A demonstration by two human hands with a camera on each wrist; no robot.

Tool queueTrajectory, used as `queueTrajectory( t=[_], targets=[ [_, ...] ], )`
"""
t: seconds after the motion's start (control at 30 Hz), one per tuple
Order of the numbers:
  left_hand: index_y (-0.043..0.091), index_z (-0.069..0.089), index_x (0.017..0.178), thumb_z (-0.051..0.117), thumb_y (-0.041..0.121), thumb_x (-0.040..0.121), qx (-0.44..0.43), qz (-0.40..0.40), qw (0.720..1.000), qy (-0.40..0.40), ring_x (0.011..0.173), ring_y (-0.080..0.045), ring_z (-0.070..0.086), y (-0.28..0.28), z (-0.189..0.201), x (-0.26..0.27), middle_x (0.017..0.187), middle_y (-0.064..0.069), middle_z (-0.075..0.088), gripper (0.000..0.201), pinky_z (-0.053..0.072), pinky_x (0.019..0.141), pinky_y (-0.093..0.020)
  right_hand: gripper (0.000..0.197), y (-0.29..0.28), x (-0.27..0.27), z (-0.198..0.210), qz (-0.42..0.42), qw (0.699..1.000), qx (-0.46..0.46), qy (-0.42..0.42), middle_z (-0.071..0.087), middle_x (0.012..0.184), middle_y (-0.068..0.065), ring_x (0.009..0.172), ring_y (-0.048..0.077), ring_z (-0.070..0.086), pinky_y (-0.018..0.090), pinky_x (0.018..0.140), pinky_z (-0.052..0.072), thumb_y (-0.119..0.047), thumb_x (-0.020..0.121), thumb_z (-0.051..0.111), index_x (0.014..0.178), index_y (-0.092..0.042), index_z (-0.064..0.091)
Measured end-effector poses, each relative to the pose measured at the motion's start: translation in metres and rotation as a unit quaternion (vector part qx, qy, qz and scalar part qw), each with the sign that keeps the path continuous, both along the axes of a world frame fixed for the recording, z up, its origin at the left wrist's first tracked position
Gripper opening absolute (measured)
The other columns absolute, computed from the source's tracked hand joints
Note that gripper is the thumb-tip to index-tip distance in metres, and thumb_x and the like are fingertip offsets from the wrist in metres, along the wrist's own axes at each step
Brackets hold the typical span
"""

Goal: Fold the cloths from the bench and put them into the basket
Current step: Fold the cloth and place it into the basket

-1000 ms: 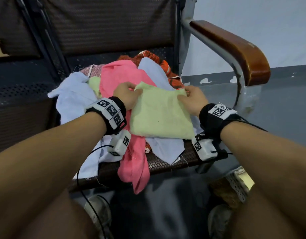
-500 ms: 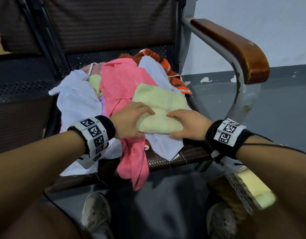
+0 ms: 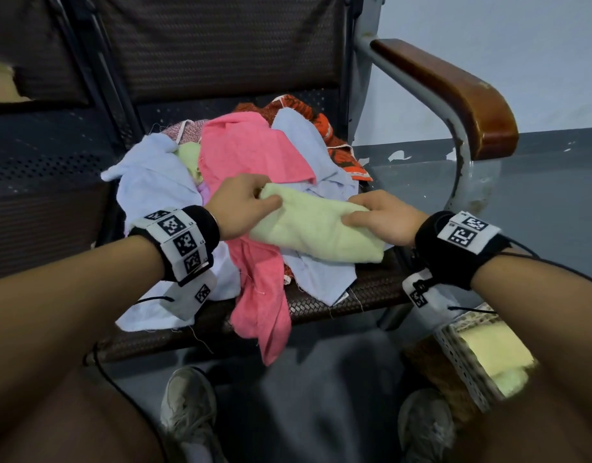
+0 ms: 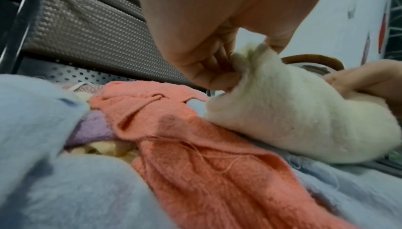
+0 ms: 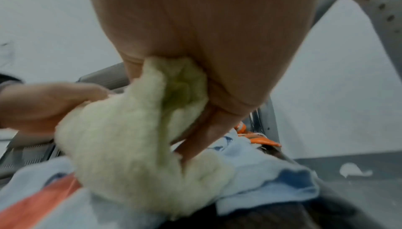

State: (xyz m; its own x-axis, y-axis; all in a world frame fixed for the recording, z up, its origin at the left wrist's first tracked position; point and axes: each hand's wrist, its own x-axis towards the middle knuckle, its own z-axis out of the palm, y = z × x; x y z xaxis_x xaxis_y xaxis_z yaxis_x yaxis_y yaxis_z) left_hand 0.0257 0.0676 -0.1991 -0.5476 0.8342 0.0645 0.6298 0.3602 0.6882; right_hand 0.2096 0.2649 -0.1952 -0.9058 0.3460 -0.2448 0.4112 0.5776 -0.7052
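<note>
A pale green cloth [image 3: 318, 225], folded into a thick strip, lies across the pile on the bench seat [image 3: 371, 289]. My left hand [image 3: 244, 205] pinches its left end, thumb on top. In the left wrist view that left hand [image 4: 219, 64] has fingertips curled into the green cloth [image 4: 293, 117]. My right hand [image 3: 381, 217] grips the right end; the right wrist view shows the fingers [image 5: 202, 140] wrapped round the bunched cloth [image 5: 130, 146]. The basket [image 3: 461, 359] sits low right on the floor with a folded yellow-green cloth inside.
Under the green cloth lie a pink cloth [image 3: 254, 155], pale blue cloths [image 3: 154, 185] and an orange patterned one [image 3: 334, 142]. The bench's wooden armrest [image 3: 455, 91] curves down at the right. My knees and shoes [image 3: 187, 406] are below the seat edge.
The green cloth went from a flat square held by its far corners to a folded strip. Both hands came toward me and now hold its two ends, lifted slightly.
</note>
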Motion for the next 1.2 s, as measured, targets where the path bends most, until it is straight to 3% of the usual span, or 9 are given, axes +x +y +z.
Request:
queueTrajectory(
  t=[0.17, 0.27, 0.37, 0.43, 0.63, 0.8, 0.93, 1.07, 1.2],
  targets=[
    [0.016, 0.058, 0.084, 0.059, 0.042, 0.094, -0.039, 0.104, 0.994, -0.009, 0.073, -0.017, 0.05, 0.01, -0.014, -0.01, 0.078, 0.001, 0.056, 0.029, 0.034, 0.064, -0.031, 0.03, 0.008, -0.005, -0.017, -0.045, 0.999, 0.02, -0.015, 0.072, 0.104, 0.001, 0.095, 0.016, 0.066, 0.033, 0.089, 0.05, -0.039, 0.096, 0.061, 0.104, -0.012, 0.072],
    [0.013, 0.058, 0.083, 0.048, 0.066, 0.091, -0.139, 0.148, 0.979, 0.002, 0.078, -0.025, 0.056, 0.012, -0.012, -0.014, 0.089, -0.008, 0.064, 0.054, 0.039, 0.068, -0.033, 0.026, 0.013, -0.01, -0.03, -0.09, 0.994, 0.069, -0.006, 0.071, 0.111, 0.002, 0.106, 0.019, 0.063, 0.038, 0.099, 0.048, -0.035, 0.096, 0.061, 0.102, -0.014, 0.074],
    [0.011, 0.056, 0.088, 0.037, 0.085, 0.081, -0.23, 0.137, 0.954, -0.132, 0.07, -0.029, 0.067, 0.017, -0.009, -0.009, 0.09, -0.017, 0.073, 0.077, 0.052, 0.066, -0.032, 0.021, 0.014, -0.016, -0.039, -0.095, 0.99, 0.105, -0.024, 0.07, 0.112, 0.003, 0.105, 0.021, 0.062, 0.033, 0.091, 0.048, -0.032, 0.096, 0.06, 0.099, -0.016, 0.074],
    [0.013, 0.056, 0.103, 0.048, 0.087, 0.074, -0.248, 0.134, 0.928, -0.243, 0.051, -0.024, 0.069, 0.018, -0.006, 0.0, 0.075, -0.014, 0.076, 0.08, 0.052, 0.047, -0.024, 0.021, 0.013, -0.019, -0.042, -0.098, 0.986, 0.134, -0.029, 0.069, 0.114, 0.004, 0.104, 0.022, 0.062, 0.029, 0.083, 0.046, -0.03, 0.097, 0.058, 0.102, -0.016, 0.072],
    [0.006, 0.066, 0.088, 0.073, 0.064, 0.074, -0.138, 0.134, 0.962, -0.194, 0.043, -0.013, 0.061, 0.037, 0.013, 0.01, 0.066, -0.007, 0.069, 0.06, 0.044, 0.04, -0.019, 0.012, 0.014, -0.012, -0.028, -0.074, 0.981, 0.163, -0.075, 0.066, 0.116, 0.006, 0.101, 0.023, 0.062, 0.028, 0.082, 0.048, -0.02, 0.091, 0.06, 0.102, -0.021, 0.067],
    [0.013, 0.066, 0.088, 0.085, 0.039, 0.072, 0.012, 0.007, 0.984, -0.179, 0.068, -0.008, 0.064, 0.058, 0.039, 0.047, 0.082, 0.003, 0.07, 0.035, 0.049, 0.056, -0.018, 0.06, 0.009, 0.014, 0.011, -0.05, 0.996, -0.036, 0.059, 0.061, 0.126, 0.001, 0.113, 0.013, 0.062, 0.033, 0.097, 0.052, -0.013, 0.082, 0.068, 0.136, -0.023, 0.045],
    [0.015, 0.058, 0.091, 0.09, 0.022, 0.068, 0.118, -0.053, 0.964, -0.233, 0.082, -0.012, 0.063, 0.084, 0.064, 0.088, 0.089, -0.004, 0.066, 0.04, 0.053, 0.072, -0.03, 0.062, 0.005, 0.051, 0.05, -0.048, 0.981, -0.145, 0.123, 0.07, 0.119, -0.001, 0.109, 0.009, 0.067, 0.027, 0.09, 0.056, -0.019, 0.077, 0.08, 0.133, -0.022, 0.054],
    [0.016, 0.056, 0.088, 0.088, 0.031, 0.071, 0.14, -0.086, 0.954, -0.252, 0.072, -0.009, 0.061, 0.121, 0.074, 0.133, 0.082, 0.001, 0.063, 0.039, 0.051, 0.059, -0.024, 0.04, 0.028, 0.108, 0.064, -0.114, 0.97, -0.194, 0.091, 0.074, 0.116, -0.002, 0.107, 0.014, 0.071, 0.035, 0.098, 0.054, -0.025, 0.087, 0.076, 0.124, -0.014, 0.065],
    [0.016, 0.065, 0.117, 0.072, 0.027, 0.089, 0.112, -0.197, 0.885, -0.406, 0.098, -0.017, 0.072, 0.156, 0.056, 0.193, 0.11, -0.001, 0.074, 0.03, 0.057, 0.074, -0.029, 0.043, 0.058, 0.172, 0.062, -0.194, 0.938, -0.263, 0.114, 0.073, 0.12, 0.004, 0.111, 0.022, 0.069, 0.04, 0.097, 0.054, -0.032, 0.091, 0.07, 0.129, -0.012, 0.061]
  ],
)
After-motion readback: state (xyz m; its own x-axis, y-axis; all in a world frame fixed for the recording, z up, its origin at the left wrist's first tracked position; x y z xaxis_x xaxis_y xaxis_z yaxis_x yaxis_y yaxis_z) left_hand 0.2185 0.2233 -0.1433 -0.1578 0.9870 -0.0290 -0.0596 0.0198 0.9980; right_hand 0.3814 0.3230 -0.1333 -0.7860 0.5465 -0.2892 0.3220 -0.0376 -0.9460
